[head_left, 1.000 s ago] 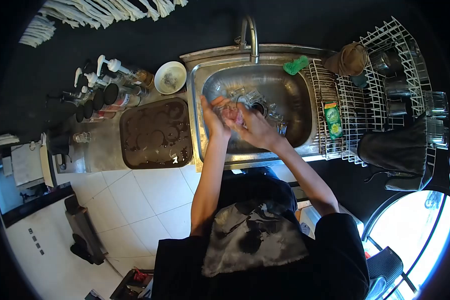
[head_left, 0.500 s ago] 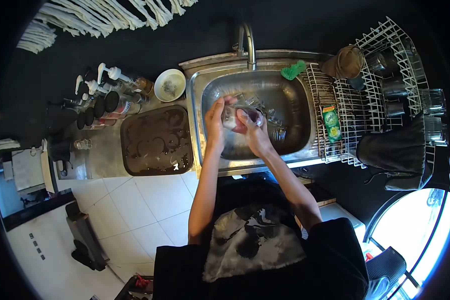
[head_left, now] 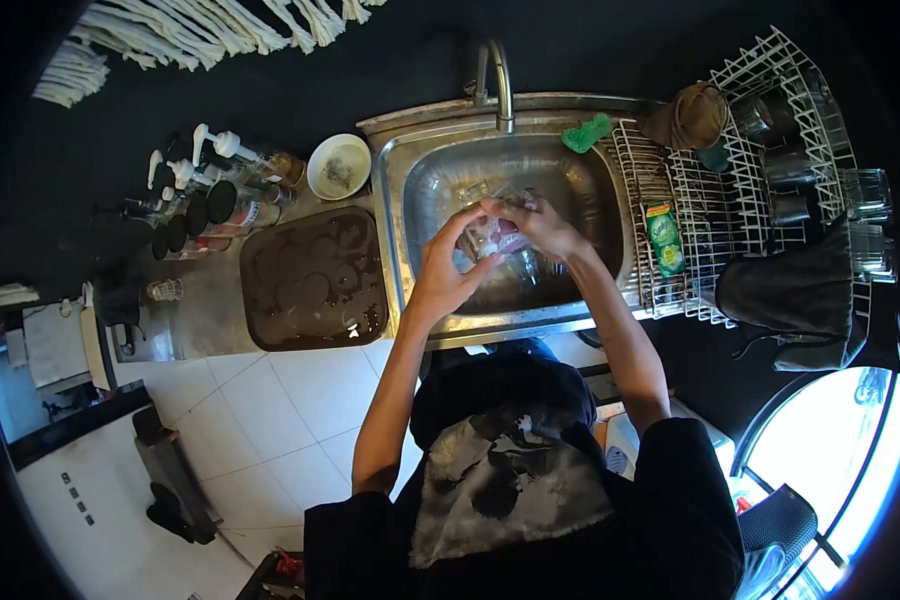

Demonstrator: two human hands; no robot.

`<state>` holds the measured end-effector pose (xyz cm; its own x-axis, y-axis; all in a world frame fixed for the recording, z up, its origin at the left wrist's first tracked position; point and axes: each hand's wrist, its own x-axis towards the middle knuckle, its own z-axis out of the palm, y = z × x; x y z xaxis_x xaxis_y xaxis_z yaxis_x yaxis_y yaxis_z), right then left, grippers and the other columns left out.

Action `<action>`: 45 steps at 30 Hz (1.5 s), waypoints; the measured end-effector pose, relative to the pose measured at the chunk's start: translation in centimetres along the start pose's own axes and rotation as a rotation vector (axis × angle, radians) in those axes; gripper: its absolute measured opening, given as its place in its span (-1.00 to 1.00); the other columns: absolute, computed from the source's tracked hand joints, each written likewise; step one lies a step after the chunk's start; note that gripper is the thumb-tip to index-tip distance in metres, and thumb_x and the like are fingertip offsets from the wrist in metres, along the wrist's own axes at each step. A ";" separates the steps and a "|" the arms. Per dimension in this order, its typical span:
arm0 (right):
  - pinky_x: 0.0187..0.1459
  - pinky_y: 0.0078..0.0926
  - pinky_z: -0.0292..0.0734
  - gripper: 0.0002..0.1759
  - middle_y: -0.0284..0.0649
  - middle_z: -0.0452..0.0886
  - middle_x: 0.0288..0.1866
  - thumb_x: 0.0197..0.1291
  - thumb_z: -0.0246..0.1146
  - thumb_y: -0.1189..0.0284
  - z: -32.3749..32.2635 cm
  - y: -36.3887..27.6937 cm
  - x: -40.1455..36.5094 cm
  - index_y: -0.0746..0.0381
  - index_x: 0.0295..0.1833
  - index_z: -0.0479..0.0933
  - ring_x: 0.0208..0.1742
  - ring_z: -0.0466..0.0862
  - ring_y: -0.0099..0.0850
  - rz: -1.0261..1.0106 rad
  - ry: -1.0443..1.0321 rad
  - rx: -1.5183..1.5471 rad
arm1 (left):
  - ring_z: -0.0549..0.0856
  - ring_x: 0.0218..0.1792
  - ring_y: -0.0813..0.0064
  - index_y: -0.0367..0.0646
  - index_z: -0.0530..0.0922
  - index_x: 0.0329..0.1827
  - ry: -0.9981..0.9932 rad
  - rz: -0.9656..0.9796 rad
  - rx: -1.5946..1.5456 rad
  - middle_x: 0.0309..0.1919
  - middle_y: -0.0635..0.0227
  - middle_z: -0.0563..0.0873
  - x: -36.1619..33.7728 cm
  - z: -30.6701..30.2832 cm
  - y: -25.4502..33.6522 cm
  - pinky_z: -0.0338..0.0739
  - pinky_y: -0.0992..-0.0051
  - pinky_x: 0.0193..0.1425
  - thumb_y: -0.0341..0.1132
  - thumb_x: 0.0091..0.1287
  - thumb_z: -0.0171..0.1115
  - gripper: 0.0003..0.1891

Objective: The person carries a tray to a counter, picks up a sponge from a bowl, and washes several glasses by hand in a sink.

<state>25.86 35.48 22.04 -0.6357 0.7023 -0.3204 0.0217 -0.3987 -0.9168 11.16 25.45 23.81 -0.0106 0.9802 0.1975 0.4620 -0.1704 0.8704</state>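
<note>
Over the steel sink, my left hand curls round the near left side of a clear drinking glass. Something pink and whitish shows through or against the glass, too blurred to name. My right hand closes on the glass from the right, its fingers bent over the far side. Other clear glasses lie in the basin behind and below my hands, partly hidden by them.
A faucet stands behind the sink, with a green scrubber on the back right rim. To the right is a wire dish rack with glasses and a green-yellow packet. A wet brown tray, white bowl and pump bottles are left.
My hands have turned the glass and shifted slightly right. My left hand has swung from upright to wrap its near side, and my right hand has moved up and over the far side.
</note>
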 end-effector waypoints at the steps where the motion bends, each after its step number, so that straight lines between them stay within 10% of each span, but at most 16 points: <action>1: -0.10 -0.51 0.49 -0.58 -0.20 0.66 -0.25 0.25 0.21 0.14 0.1 0.0 0.0 0.35 -0.16 0.60 -0.18 0.61 -0.48 -0.003 -0.004 -0.001 | 0.62 -0.07 0.44 -0.21 0.38 0.24 -0.009 -0.084 -0.148 0.02 0.27 0.59 -0.1 0.0 0.2 0.51 0.49 -0.01 -0.43 0.06 0.42 -0.37; 4: -0.15 -0.45 0.49 -0.56 -0.12 0.65 -0.37 0.24 0.22 0.13 0.4 0.0 -0.2 0.38 -0.25 0.60 -0.27 0.62 -0.44 -0.025 0.052 -0.390 | 0.67 -0.19 0.45 -0.19 0.36 0.26 -0.031 -0.248 -0.442 -0.03 0.26 0.61 -0.1 -0.5 -0.2 0.57 0.48 -0.19 -0.41 0.06 0.43 -0.34; 6: -0.20 -0.44 0.49 -0.53 -0.09 0.61 -0.48 0.23 0.22 0.09 1.3 -0.2 -0.8 0.36 -0.34 0.59 -0.36 0.60 -0.45 -0.066 0.017 -0.486 | 0.58 0.01 0.33 -0.13 0.36 0.27 -0.355 -0.662 -1.134 -0.05 0.26 0.60 0.2 -1.6 -2.5 0.52 0.36 0.10 -0.32 0.10 0.43 -0.36; 10: -0.20 -0.49 0.48 -0.54 -0.13 0.62 -0.41 0.24 0.22 0.09 2.5 -1.5 -1.2 0.36 -0.26 0.57 -0.34 0.59 -0.46 -0.192 0.069 -0.596 | 0.58 0.00 0.42 -0.15 0.37 0.25 -0.344 -0.601 -0.931 -0.08 0.27 0.61 0.6 -0.8 -4.3 0.58 0.42 -0.01 -0.23 0.13 0.41 -0.38; 16: -0.06 -0.37 0.45 -0.52 -0.05 0.58 -0.27 0.28 0.18 0.11 1.9 -2.4 -1.0 0.36 -0.02 0.52 -0.19 0.57 -0.34 -0.359 0.023 -0.422 | 0.62 -0.15 0.55 -0.24 0.49 0.06 0.166 -0.199 -0.620 -0.18 0.28 0.64 0.4 2.2 -2.7 0.59 0.50 -0.28 -0.16 0.24 0.30 -0.57; 18: 0.00 -0.33 0.45 -0.45 -0.03 0.59 -0.21 0.28 0.13 0.03 2.4 -2.7 -1.5 0.36 0.01 0.50 -0.12 0.59 -0.26 -0.240 -0.035 -0.607 | 0.65 -0.27 0.55 -0.28 0.52 -0.07 0.360 -0.595 -1.107 -0.30 0.30 0.66 0.5 2.6 -3.0 0.56 0.54 -0.25 -0.12 0.31 0.19 -0.64; 22: 0.07 -0.29 0.43 -0.34 0.04 0.60 -0.09 0.25 0.08 -0.09 3.7 -2.5 -2.6 0.34 0.06 0.46 -0.03 0.60 -0.11 -0.121 -0.121 -0.780 | 0.62 -0.43 0.54 -0.29 0.54 -0.23 0.716 -0.590 -1.185 -0.43 0.32 0.64 1.6 3.4 -4.3 0.53 0.57 -0.32 -0.15 0.36 0.07 -0.68; 27: 0.07 -0.37 0.42 -0.26 0.07 0.58 -0.03 0.21 0.15 -0.09 5.3 -0.8 -2.4 0.49 0.00 0.44 0.03 0.58 -0.26 -0.268 -0.035 -0.323 | 0.57 -0.41 0.59 -0.27 0.54 -0.39 0.869 -0.312 -0.667 -0.46 0.34 0.60 1.6 3.4 -3.5 0.47 0.59 -0.25 -0.32 0.34 0.00 -0.76; 31: -0.08 -0.59 0.45 -0.55 -0.23 0.60 -0.10 0.26 0.24 0.19 5.7 0.9 -2.2 0.38 0.01 0.51 -0.12 0.52 -0.63 0.074 0.145 0.323 | 0.55 -0.39 0.62 -0.29 0.54 -0.33 0.815 -0.083 -0.506 -0.43 0.35 0.61 1.2 2.7 -1.3 0.43 0.60 -0.23 -0.31 0.34 0.04 -0.78; 34: -0.14 -0.56 0.49 -0.73 -0.26 0.66 -0.22 0.28 0.21 0.40 6.9 0.1 -3.1 0.38 -0.02 0.55 -0.21 0.59 -0.58 -0.290 0.143 0.335 | 0.54 -0.42 0.60 -0.26 0.53 -0.28 0.777 -0.074 -0.541 -0.44 0.36 0.59 2.1 2.9 0.1 0.43 0.59 -0.27 -0.27 0.35 0.09 -0.79; 37: -0.10 -0.55 0.50 -0.72 -0.23 0.67 -0.16 0.29 0.19 0.40 8.6 1.0 -3.0 0.36 0.00 0.55 -0.15 0.60 -0.55 -0.528 0.248 0.009 | 0.58 -0.40 0.54 -0.20 0.50 -0.16 0.934 -0.350 -1.031 -0.45 0.35 0.59 2.2 2.9 0.6 0.46 0.58 -0.27 -0.21 0.35 0.12 -0.78; 39: -0.05 -0.53 0.50 -0.72 -0.20 0.67 -0.12 0.29 0.18 0.41 8.6 1.3 -3.1 0.34 0.03 0.53 -0.11 0.61 -0.53 -0.517 0.227 -0.084 | 0.61 -0.43 0.51 -0.09 0.47 -0.07 0.589 -0.447 -1.266 -0.37 0.35 0.60 2.1 2.0 0.5 0.54 0.48 -0.29 -0.06 0.29 0.18 -0.68; 45: -0.04 -0.57 0.48 -0.76 -0.26 0.64 -0.15 0.27 0.20 0.48 8.5 -0.7 -4.6 0.35 0.01 0.50 -0.09 0.59 -0.57 -0.313 0.027 0.539 | 0.59 -0.06 0.22 -0.06 0.43 -0.04 0.388 -0.153 -1.611 -0.24 0.34 0.58 1.7 2.4 0.8 0.59 0.22 -0.16 -0.07 0.28 0.12 -0.67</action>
<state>22.23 27.56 26.19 -0.5289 0.8459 -0.0688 -0.5596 -0.4085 -0.7211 13.65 27.24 23.73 -0.2861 0.9569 -0.0496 -0.8895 -0.2460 0.3850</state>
